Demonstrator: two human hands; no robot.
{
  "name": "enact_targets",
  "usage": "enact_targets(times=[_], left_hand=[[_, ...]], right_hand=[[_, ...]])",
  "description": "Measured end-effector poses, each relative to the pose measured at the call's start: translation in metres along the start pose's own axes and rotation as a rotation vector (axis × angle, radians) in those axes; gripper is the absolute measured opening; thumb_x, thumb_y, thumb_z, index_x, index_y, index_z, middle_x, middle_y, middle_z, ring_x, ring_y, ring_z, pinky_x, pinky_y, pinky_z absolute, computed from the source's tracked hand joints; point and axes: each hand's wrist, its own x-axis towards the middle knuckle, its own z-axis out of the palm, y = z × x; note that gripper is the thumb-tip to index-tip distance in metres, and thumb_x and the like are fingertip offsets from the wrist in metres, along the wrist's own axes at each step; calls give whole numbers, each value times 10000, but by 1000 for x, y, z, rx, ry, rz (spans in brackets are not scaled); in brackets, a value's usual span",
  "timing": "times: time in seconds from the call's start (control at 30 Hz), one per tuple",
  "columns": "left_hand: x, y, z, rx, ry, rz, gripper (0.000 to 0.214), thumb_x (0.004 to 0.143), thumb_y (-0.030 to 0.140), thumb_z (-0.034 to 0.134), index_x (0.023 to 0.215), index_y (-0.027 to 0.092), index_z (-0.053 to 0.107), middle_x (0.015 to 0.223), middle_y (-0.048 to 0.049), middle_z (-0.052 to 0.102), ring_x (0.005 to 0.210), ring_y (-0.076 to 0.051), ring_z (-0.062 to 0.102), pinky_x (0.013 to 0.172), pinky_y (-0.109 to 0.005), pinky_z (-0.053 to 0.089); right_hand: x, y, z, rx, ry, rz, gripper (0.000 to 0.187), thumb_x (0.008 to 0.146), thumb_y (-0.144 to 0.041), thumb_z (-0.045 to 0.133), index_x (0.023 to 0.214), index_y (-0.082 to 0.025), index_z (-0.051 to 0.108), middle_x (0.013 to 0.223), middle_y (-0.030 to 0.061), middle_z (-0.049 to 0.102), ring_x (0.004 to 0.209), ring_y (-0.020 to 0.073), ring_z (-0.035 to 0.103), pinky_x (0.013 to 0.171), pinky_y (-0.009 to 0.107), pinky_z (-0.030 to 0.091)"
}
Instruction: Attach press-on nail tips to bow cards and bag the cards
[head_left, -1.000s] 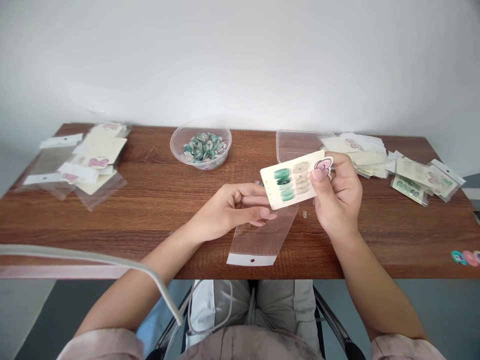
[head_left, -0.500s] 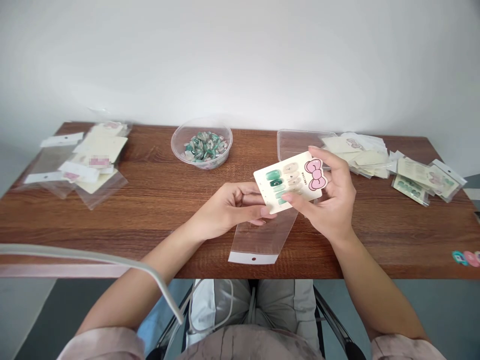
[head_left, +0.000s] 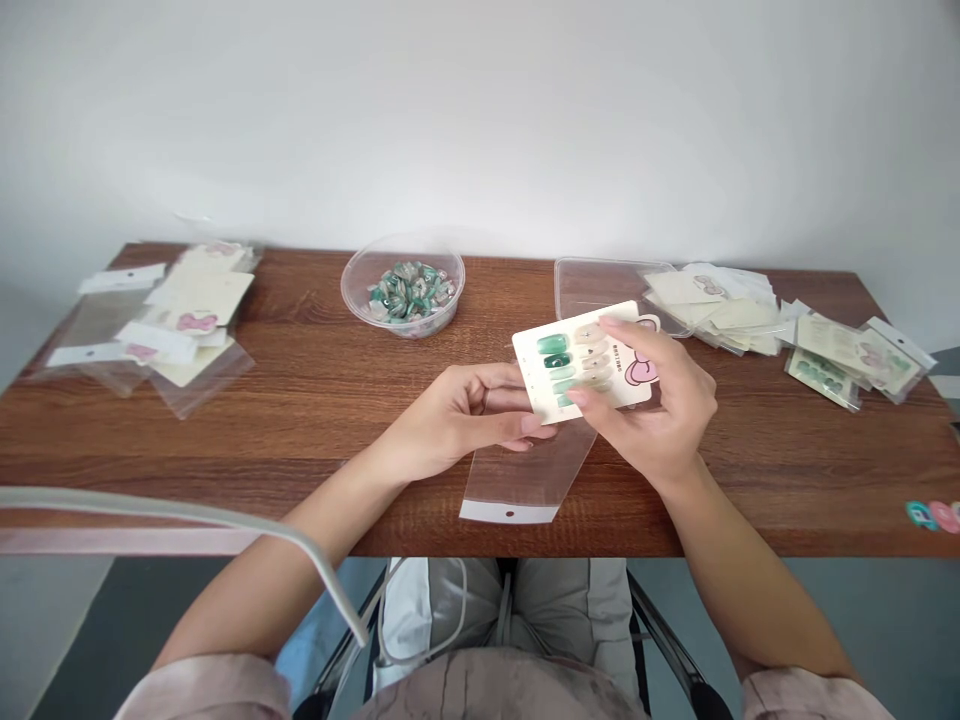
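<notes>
Press-on nail card (head_left: pixel 577 360) is held up between the close-together hands, its edge steadied by the left hand (head_left: pixel 465 410) and its face pinched by the right hand (head_left: pixel 660 400), above a clear cellophane sleeve (head_left: pixel 525 480) lying flat on the wooden counter (head_left: pixel 300 400).

The person wears a dusty-pink top (head_left: pixel 495 690) with thin dark streaks, its sleeves (head_left: pixel 214 690) leaving forearms (head_left: pixel 315 560) and hands (head_left: pixel 664 400) bare.

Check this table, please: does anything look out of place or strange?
Small teal and pink pieces lie alone near the front right edge of the wooden table, apart from the pile of cards, so they look stray.
</notes>
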Motion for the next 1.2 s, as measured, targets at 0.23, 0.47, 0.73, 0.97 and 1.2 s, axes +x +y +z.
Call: enact_targets(times=[0.23, 0.47, 0.73, 0.97, 1.2], left_hand=[[0, 1, 1, -13, -44, 36, 359, 815, 262, 878, 1144, 155, 780, 1025, -97, 841, 919, -184, 798, 720, -193, 603], [0, -2, 1, -24, -29, 61, 368, 829, 191, 858, 1182, 154, 759, 1053, -97, 838, 960, -177, 795, 754, -191, 602], [0, -3, 3, 0, -26, 149, 393, 860, 125, 800, 1248, 140, 733, 1097, -110, 827, 1024, -188, 775, 787, -204, 571], [-1, -3, 5, 31, -23, 170, 414, 816, 159, 860, 1215, 136, 752, 1040, -85, 828, 912, -143, 744, 755, -190, 550], [2, -4, 2, 51, -14, 166, 386, 802, 183, 880, 1169, 122, 776, 989, -75, 829, 827, -111, 714, 751, -182, 538]], right_hand=[[1, -3, 0, 27, -47, -13, 571, 808, -469, 842, 1321, -297, 660, 1099, 65, 795, 875, 280, 739, 701, 425, 619], [3, -4, 2, 20, -71, -2, 553, 812, -367, 823, 1326, -294, 633, 1124, 67, 774, 909, 280, 723, 734, 436, 619], [3, -4, 3, -51, -59, -68, 575, 837, -317, 813, 1365, -279, 588, 1119, 73, 765, 912, 282, 702, 713, 449, 618], [3, -6, 7, -18, -91, -73, 529, 876, -335, 778, 1361, -287, 571, 1127, 77, 761, 871, 266, 692, 622, 412, 591], [2, -7, 7, 121, -169, 6, 548, 857, -306, 804, 1361, -285, 591, 1145, 72, 747, 935, 258, 706, 706, 392, 598]])
